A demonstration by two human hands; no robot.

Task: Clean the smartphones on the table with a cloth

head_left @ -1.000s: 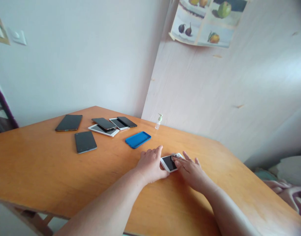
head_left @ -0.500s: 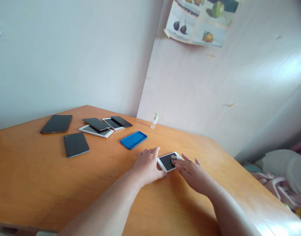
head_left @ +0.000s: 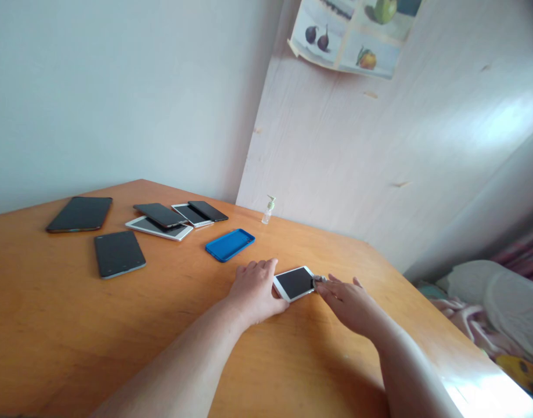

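A white smartphone with a dark screen lies face up on the wooden table. My left hand grips its left end, thumb on the near edge and fingers on the far side. At the phone's right end, my right hand presses a small crumpled whitish tissue under its fingertips. The fingers hide part of the tissue. Beyond my left hand lies an open blue phone case, its hollow side up.
On the table, a dark tablet, a dark grey device and several overlapping phones and tablets lie at left. A small clear pump bottle stands near the wall. Bedding lies beyond the right edge.
My right hand has moved the tissue rightward across the screen to the phone's right end. My left hand keeps its grip on the phone. The view has shifted slightly.
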